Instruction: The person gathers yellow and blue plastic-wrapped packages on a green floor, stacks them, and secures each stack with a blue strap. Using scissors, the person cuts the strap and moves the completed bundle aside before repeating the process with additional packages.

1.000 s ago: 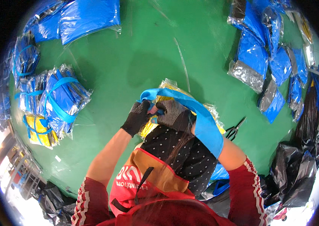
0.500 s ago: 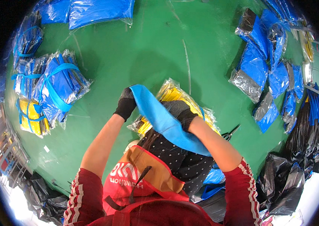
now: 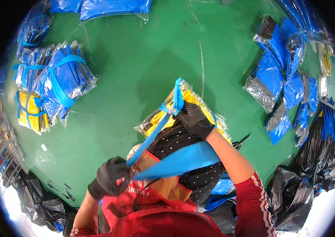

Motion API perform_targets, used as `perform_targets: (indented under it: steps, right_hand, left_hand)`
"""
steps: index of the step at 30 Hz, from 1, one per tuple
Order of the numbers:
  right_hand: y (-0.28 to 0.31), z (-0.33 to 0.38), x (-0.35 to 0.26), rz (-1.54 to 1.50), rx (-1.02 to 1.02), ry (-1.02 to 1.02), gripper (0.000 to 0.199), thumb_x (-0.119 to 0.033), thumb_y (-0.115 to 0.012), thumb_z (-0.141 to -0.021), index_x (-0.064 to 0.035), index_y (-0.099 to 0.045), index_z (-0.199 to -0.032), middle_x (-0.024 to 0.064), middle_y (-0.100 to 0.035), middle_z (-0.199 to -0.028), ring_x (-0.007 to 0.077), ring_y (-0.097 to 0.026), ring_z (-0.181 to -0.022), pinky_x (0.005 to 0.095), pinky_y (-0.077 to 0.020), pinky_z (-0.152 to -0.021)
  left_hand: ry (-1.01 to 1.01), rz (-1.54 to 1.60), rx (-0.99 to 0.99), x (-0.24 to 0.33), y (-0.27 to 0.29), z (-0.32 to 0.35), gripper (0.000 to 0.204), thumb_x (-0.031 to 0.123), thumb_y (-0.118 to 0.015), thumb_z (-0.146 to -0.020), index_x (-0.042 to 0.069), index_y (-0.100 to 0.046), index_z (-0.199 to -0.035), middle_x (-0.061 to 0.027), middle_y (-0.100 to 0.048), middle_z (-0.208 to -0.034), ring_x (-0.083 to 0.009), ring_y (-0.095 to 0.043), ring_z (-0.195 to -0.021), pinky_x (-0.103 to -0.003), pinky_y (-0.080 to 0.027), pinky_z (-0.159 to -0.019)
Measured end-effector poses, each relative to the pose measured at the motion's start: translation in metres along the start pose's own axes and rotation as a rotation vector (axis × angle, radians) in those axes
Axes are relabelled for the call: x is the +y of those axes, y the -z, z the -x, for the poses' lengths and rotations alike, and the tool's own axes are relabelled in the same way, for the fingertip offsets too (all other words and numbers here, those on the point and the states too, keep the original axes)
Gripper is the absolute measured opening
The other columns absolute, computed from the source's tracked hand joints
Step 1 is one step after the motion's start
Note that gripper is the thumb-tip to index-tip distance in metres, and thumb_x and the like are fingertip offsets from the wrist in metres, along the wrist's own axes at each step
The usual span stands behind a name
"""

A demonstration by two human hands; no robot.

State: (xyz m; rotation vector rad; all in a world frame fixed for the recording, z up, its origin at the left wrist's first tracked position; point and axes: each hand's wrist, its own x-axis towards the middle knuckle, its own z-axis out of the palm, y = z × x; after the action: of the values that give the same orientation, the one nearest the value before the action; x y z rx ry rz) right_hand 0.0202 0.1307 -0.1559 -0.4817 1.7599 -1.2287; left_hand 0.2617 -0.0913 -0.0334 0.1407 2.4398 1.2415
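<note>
A light-blue fabric strip (image 3: 185,158) runs from my left hand toward the right forearm, and another taut length of it rises to a loop and knot above a bundle of yellow sheets in clear plastic (image 3: 194,100). My left hand (image 3: 113,177), in a dark knit glove and slightly blurred, is closed on the strip low over the red apron (image 3: 151,197). In the matching glove, my right hand (image 3: 194,119) pinches the strip beside the knot. The bundle lies in front of my knees, partly hidden by my right hand.
Dark-handled scissors (image 3: 241,141) lie right of the bundle. Tied blue packs (image 3: 63,75) and a yellow pack (image 3: 32,112) sit on the green floor at left. Blue-and-grey wrapped packs (image 3: 263,85) are spread at right. Black plastic bags (image 3: 288,193) stand at lower right.
My left hand has pulled down and left toward the apron, drawing the strip taut. The right hand has lifted slightly, and a knot and loop now show beside it.
</note>
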Motion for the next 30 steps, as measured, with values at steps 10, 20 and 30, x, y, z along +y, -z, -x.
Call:
perform_targets:
  steps: [10,20,30]
  right_hand:
    - [0.015,-0.007,-0.004,0.012,-0.255,-0.061,0.021,-0.022,-0.067,-0.079,-0.0074,-0.064,-0.095,0.01,-0.065,-0.088,0.0229,-0.062,-0.088,0.0351,-0.0473,-0.082]
    - [0.034,-0.006,-0.007,-0.105,-0.427,-0.007,0.016,-0.017,-0.069,-0.075,-0.0072,-0.068,-0.088,0.0067,-0.066,-0.088,0.0171,-0.061,-0.083,0.0316,-0.0476,-0.079]
    - [0.014,-0.005,-0.013,0.697,0.076,0.246,0.021,-0.013,-0.054,-0.08,-0.0032,-0.058,-0.098,0.0168,-0.063,-0.087,0.0311,-0.062,-0.079,0.0395,-0.05,-0.071]
  left_hand:
    - [0.934,1.042,-0.19,0.006,0.009,0.012,0.026,0.028,-0.059,-0.079,0.01,-0.063,-0.097,-0.0068,-0.065,-0.08,-0.0193,-0.06,-0.069,-0.03,-0.048,-0.063]
    - [0.068,0.198,0.027,-0.049,-0.043,-0.195,0.024,0.011,-0.059,-0.075,0.001,-0.06,-0.097,-0.0185,-0.06,-0.095,-0.0327,-0.061,-0.084,-0.036,-0.05,-0.073]
    - [0.17,0.681,0.127,-0.074,-0.056,-0.196,0.022,0.009,-0.063,-0.075,-0.004,-0.06,-0.092,-0.0123,-0.063,-0.09,-0.0188,-0.06,-0.086,-0.031,-0.047,-0.079]
